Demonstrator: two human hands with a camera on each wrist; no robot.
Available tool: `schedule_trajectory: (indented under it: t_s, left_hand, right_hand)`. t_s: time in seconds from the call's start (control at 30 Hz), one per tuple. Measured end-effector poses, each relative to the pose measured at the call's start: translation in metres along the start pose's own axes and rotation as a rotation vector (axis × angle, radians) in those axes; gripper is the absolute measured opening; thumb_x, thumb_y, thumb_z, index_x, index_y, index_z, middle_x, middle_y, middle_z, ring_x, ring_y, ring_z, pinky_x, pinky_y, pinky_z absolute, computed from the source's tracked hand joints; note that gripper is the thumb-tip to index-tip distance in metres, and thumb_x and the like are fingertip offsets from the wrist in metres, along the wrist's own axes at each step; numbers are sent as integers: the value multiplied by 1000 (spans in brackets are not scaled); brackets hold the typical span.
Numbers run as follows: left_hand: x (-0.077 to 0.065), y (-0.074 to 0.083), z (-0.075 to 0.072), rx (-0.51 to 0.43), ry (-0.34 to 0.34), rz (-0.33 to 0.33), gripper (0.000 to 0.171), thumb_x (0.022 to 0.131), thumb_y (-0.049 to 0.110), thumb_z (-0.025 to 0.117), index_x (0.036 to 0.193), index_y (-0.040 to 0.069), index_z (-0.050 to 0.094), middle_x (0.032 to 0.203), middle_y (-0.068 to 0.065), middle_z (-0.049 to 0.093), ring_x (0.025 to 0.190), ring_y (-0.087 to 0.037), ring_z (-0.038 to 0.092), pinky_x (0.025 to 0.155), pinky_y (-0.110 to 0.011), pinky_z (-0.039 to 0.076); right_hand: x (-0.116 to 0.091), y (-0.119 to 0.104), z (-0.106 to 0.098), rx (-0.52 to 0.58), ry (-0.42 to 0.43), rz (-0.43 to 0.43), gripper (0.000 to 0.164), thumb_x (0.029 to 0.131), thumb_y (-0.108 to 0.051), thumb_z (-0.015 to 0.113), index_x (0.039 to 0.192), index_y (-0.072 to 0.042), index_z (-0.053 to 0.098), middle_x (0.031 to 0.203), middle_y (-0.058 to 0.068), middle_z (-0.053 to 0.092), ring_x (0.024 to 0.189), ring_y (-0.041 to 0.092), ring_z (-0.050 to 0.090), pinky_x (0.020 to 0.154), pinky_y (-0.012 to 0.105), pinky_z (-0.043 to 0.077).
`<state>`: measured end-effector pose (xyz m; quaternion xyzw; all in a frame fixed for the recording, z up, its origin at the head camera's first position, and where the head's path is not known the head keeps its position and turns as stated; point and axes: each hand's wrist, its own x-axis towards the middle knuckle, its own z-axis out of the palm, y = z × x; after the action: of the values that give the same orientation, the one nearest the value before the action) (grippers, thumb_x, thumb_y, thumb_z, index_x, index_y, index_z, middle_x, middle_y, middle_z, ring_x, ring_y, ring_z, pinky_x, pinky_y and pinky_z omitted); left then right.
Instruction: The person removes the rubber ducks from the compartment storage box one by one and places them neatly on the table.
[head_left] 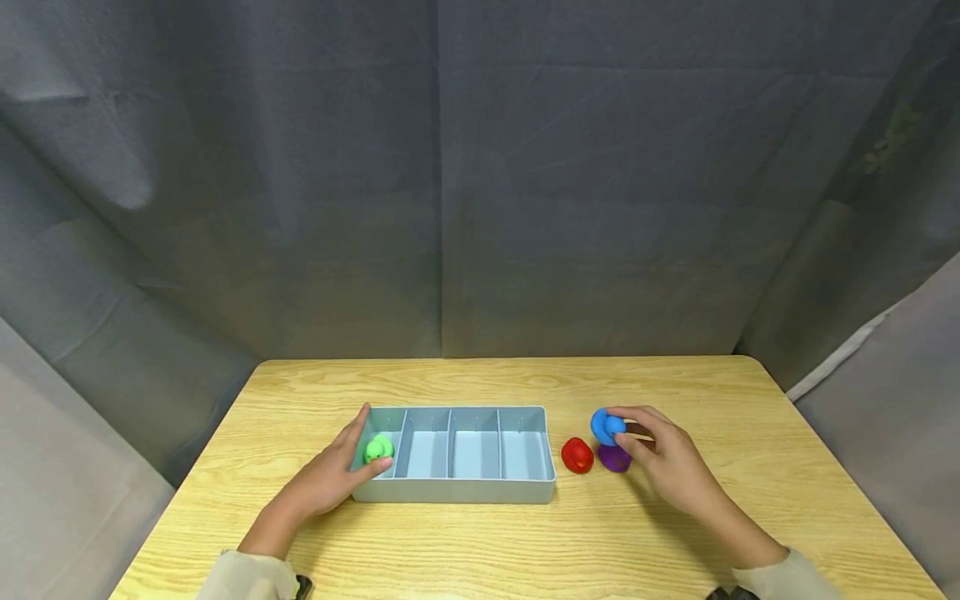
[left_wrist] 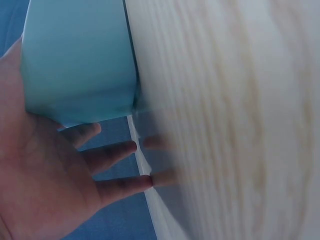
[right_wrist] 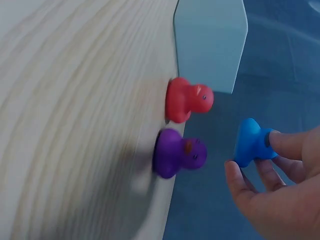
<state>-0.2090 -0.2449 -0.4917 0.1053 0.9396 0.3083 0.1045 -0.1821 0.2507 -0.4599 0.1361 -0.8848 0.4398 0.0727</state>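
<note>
My right hand (head_left: 669,458) pinches a blue rubber duck (right_wrist: 252,144) between thumb and fingers, raised off the table. Under it in the head view stands a purple duck (right_wrist: 175,154), partly covered by the blue one. Left of that, a red duck (head_left: 577,456) sits close to the right end of a pale blue-grey divided box (head_left: 457,492). At the box's other end, my left hand (head_left: 324,477) rests with fingers extended along the end wall and thumb over the front rim. A green duck (head_left: 378,448) lies in the leftmost compartment.
Dividers (head_left: 450,443) split the box in a row; the compartments right of the green duck show bare floors. Everything stands on a wood-grain table (head_left: 480,550). Grey curtains (head_left: 480,208) hang behind its far edge and at both sides.
</note>
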Motion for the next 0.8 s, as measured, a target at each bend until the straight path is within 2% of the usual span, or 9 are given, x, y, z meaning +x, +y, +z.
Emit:
schedule_trajectory:
  t_s: [0.37, 0.5, 0.8]
  left_hand:
    - [0, 0, -1, -3, -8, -4, 98, 100, 63, 55, 167, 28, -8, 173, -14, 7, 153, -48, 23, 114, -72, 27]
    - [-1, 1, -1, -3, -8, -7, 99, 100, 64, 55, 166, 29, -9, 173, -14, 7, 153, -48, 22, 114, -73, 26]
    - [-2, 3, -2, -4, -7, -11, 98, 100, 64, 55, 166, 30, -8, 173, -15, 8, 152, -49, 22, 114, -73, 26]
  right_hand:
    - [-11, 19, -16, -38, 14, -23, 37, 102, -7, 64, 139, -4, 62, 131, 17, 63, 117, 42, 66, 92, 40, 58]
    - [-14, 25, -19, -43, 12, -6, 38, 101, -5, 64, 138, -1, 61, 132, 20, 63, 116, 44, 66, 88, 37, 60]
    - [-17, 38, -22, -80, 4, 31, 36, 102, -6, 64, 138, -2, 61, 131, 20, 62, 115, 44, 66, 87, 38, 60]
